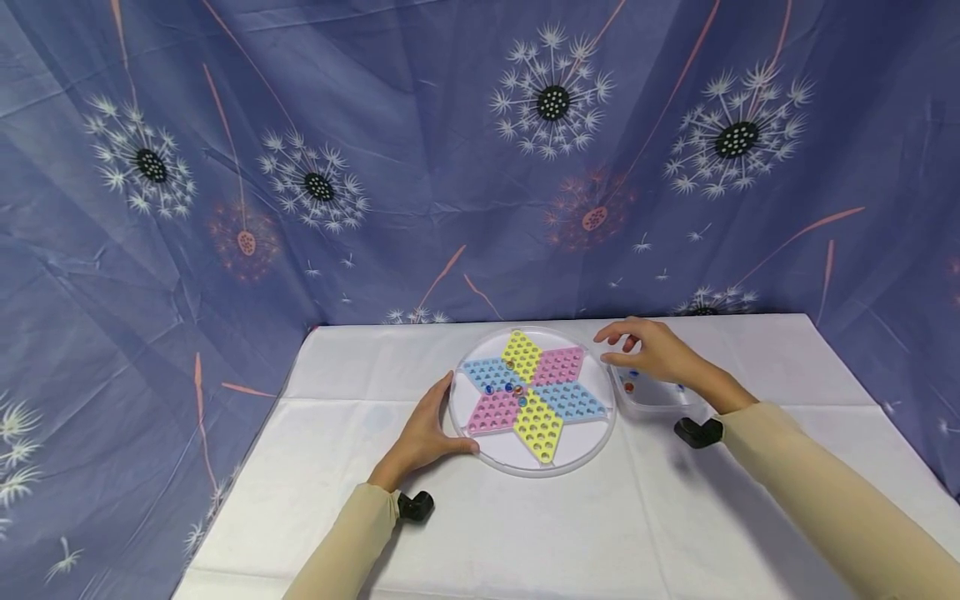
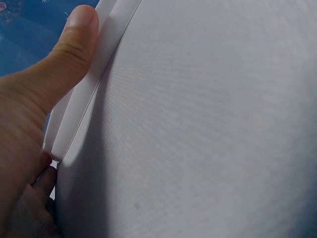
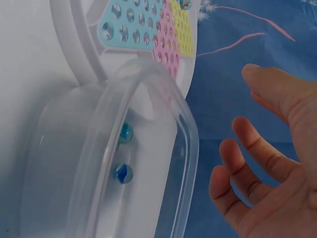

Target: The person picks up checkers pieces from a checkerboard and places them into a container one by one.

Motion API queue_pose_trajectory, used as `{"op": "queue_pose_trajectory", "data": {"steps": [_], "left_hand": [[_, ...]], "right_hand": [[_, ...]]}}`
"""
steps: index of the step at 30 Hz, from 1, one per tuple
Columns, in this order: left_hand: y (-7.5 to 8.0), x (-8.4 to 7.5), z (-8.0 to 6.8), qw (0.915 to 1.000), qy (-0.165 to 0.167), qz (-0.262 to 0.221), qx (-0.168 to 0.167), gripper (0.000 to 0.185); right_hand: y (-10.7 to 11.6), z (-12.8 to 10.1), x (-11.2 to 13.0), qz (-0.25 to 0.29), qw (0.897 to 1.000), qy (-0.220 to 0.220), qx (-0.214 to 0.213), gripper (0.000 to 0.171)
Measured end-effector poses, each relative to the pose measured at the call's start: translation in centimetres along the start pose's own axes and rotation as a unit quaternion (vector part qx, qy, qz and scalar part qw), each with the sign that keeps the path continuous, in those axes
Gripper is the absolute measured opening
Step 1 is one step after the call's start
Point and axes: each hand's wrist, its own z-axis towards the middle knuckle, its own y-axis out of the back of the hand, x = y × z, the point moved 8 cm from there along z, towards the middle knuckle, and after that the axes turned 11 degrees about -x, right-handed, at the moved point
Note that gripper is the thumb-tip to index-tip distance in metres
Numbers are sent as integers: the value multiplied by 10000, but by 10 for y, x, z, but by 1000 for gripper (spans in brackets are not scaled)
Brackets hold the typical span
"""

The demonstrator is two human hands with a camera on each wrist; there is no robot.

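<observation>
A round white board (image 1: 588, 433) with a star of yellow, pink and blue hole fields lies on the white table. A few marbles (image 1: 514, 388) sit near its centre. My left hand (image 1: 426, 433) rests against the board's left rim (image 2: 94, 74), thumb on the edge. My right hand (image 1: 651, 350) hovers with loose fingers (image 3: 247, 148) over a clear plastic tub (image 1: 660, 398), holding nothing. The tub (image 3: 143, 163) stands just right of the board and holds a few marbles (image 3: 124, 172), blue and red.
The white tablecloth (image 1: 525, 533) covers the table, whose left edge runs near my left arm. A blue dandelion-print cloth (image 1: 375, 167) hangs behind and to both sides. Small black wrist cameras (image 1: 697, 432) sit under both forearms.
</observation>
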Motion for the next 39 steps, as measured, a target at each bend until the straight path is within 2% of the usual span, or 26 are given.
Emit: {"op": "queue_pose_trajectory", "data": {"steps": [5,16,24,31,39], "left_hand": [[0,-3,1,10000,-73,-32,-45,135],[0,-3,0,10000,-17,-55,-35,135],[-1,0,1,10000,44,7,-3,137],[-1,2,1,10000,41,26,25,138],[-1,2,1,10000,31,20,-3,138]], "right_hand": [[-4,3,7,122,9999,83,68,35],[-18,12,21,190,9993,281,134,33],[-35,18,36,366,9976,541,239,34],[-53,20,46,592,9961,563,323,36],[-71,22,55,621,9941,766,450,33]]}}
